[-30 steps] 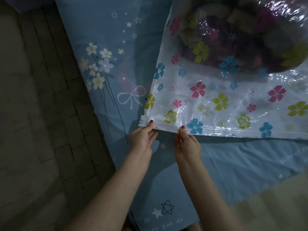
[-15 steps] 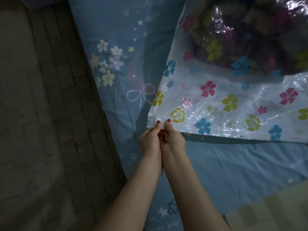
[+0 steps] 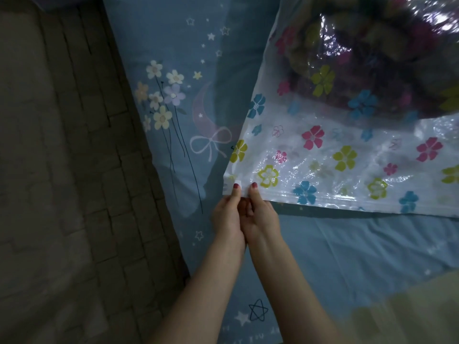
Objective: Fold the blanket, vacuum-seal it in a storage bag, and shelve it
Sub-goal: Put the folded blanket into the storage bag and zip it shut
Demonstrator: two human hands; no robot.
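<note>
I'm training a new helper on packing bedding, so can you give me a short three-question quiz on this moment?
1. True or false: the blanket is already inside the storage bag.
2. Where on the bag do both hands pinch?
A. the far end
B. the near left corner of the closure edge
C. the middle of the near edge
3. Fill in: the bag lies on a blue ____ printed with stars and flowers.

Key:
1. True; it shows through the clear plastic.
2. B; the left hand and right hand sit side by side there, thumbs on top.
3. Bedsheet.
</note>
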